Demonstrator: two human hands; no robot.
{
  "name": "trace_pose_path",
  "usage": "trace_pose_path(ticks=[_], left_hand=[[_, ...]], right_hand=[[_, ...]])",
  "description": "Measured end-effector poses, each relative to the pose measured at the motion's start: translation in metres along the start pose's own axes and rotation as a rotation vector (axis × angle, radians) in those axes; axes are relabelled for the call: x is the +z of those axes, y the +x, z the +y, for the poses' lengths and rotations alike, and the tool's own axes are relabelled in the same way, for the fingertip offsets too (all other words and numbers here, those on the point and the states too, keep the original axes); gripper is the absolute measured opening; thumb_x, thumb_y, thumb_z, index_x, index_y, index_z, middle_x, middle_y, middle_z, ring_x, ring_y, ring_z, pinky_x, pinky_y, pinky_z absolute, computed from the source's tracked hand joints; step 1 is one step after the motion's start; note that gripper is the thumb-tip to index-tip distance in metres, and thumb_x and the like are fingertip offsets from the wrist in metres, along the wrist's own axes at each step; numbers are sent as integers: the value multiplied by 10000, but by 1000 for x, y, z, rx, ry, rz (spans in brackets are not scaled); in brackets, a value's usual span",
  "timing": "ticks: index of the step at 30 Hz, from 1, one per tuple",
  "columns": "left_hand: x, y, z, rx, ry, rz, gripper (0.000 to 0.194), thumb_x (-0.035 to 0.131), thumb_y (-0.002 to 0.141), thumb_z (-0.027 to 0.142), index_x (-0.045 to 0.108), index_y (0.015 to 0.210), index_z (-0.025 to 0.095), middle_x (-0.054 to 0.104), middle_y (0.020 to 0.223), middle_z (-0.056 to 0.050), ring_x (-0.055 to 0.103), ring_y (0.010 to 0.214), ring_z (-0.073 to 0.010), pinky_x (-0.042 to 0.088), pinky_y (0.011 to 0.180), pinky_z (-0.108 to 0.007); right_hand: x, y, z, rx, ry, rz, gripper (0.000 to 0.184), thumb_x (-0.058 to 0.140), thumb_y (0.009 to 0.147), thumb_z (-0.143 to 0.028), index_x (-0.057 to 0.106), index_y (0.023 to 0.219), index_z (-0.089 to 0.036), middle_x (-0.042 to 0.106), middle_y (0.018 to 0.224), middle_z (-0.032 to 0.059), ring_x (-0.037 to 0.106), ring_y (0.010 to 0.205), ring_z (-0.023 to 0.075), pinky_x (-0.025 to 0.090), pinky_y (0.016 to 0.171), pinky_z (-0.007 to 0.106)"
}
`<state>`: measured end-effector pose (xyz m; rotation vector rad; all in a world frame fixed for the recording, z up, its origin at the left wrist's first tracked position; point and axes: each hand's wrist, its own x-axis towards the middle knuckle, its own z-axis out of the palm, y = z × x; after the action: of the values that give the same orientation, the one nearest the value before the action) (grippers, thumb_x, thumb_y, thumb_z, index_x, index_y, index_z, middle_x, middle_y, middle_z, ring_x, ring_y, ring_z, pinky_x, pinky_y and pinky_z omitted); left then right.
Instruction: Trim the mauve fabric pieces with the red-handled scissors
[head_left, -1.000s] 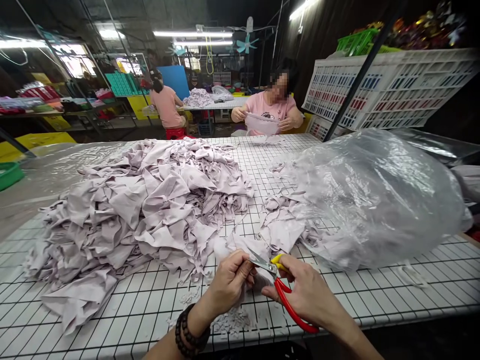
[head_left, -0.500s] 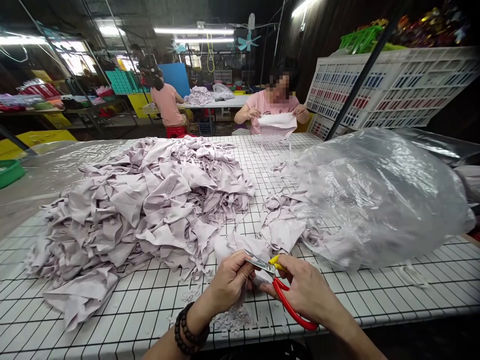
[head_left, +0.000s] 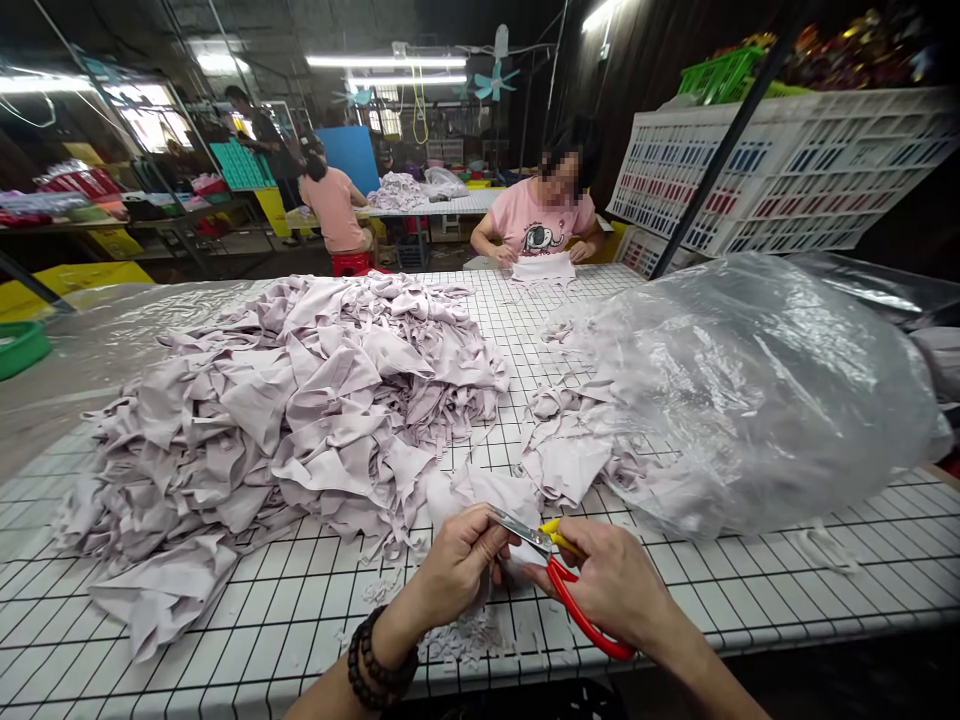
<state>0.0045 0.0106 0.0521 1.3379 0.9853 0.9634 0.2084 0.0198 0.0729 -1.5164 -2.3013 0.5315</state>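
My right hand [head_left: 619, 580] is closed round scissors [head_left: 556, 560] with red and yellow handles. Their metal blades point left toward the fingertips of my left hand [head_left: 461, 560], which pinches a pale lilac fabric piece [head_left: 484, 490]. Part of that cloth lies flat beyond my fingers, and the spot where the blades meet it is partly hidden by my left hand. Small fabric snippets [head_left: 465, 640] are scattered on the table below my hands. To the left rises a large heap of the same pale cloth pieces [head_left: 300, 390].
A big clear plastic bag [head_left: 780, 400] with cloth in it covers the right side of the grid-patterned table [head_left: 300, 600]. Across the table a co-worker in a pink shirt [head_left: 540, 215] handles a pale piece. White crates [head_left: 780, 180] stand behind the bag at right.
My hands and the scissors have barely moved. Across the table the co-worker has lowered the cloth piece to the tabletop. In the back, a standing person has come more into sight.
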Motion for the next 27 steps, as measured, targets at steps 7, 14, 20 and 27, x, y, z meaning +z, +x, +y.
trace_pose_path(ticks=[7,14,20,27], left_hand=[[-1,4,-1,26,116,15,325,445,932,389,637,843,143,585,744,-36,541,638,-124,428,607,-229],[-4,15,-44,34,850,130,477,691,713,433,590,1109,188,499,1268,-145,413,1173,-343,327,979,-484],[-34,19,-57,-88,823,125,236,534,690,52,608,878,175,595,935,-62,567,885,-220,463,781,-344],[-161,32,68,141,1180,862,258,500,827,217,574,1059,131,551,1073,-120,564,938,-260,493,809,-387]], right_hand=[[8,0,6,-2,21,13,392,640,741,-466,402,553,-218,479,510,-35,387,482,117,248,494,244],[1,-2,46,310,228,2,305,644,711,-406,418,604,-232,489,516,-56,446,497,133,326,466,222],[-6,36,85,542,191,226,205,595,723,-434,605,764,-233,647,663,7,591,613,196,406,528,261],[-4,149,84,615,195,330,297,589,822,-362,640,1025,-151,670,996,133,607,986,261,436,758,310]])
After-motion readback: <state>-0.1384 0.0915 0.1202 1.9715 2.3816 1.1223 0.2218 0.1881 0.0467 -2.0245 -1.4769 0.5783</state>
